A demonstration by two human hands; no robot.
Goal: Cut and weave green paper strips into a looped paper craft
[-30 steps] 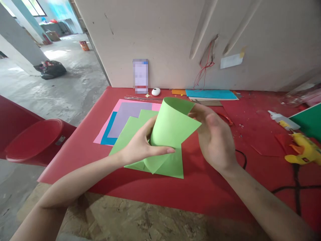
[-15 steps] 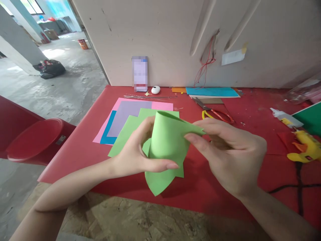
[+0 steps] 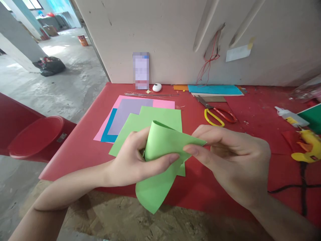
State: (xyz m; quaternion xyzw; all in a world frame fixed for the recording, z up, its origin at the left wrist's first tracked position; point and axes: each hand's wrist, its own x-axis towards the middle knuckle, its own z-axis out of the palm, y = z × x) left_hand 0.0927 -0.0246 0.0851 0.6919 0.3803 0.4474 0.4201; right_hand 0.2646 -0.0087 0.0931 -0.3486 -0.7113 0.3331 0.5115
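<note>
Phone (image 3: 140, 70) leaning on the whitish wall (image 3: 170, 43); white gadget (image 3: 157, 87) just right of it; red thread (image 3: 210, 61) hanging well right of the phone, taped paper (image 3: 238, 54) past that; black bag (image 3: 53, 66) on the floor (image 3: 80, 70) way left of it.

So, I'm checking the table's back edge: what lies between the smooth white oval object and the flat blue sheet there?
The head view shows a flat orange strip and a tiny yellow bit.

The left hand (image 3: 136, 164) and right hand (image 3: 235, 160) are bare, with slender fingers (image 3: 209, 133) and short thumbnails (image 3: 175, 157). The left arm (image 3: 72, 187) is bare past the elbow (image 3: 46, 207); the right forearm (image 3: 278, 216) seems bare, its lower end dim.
</note>
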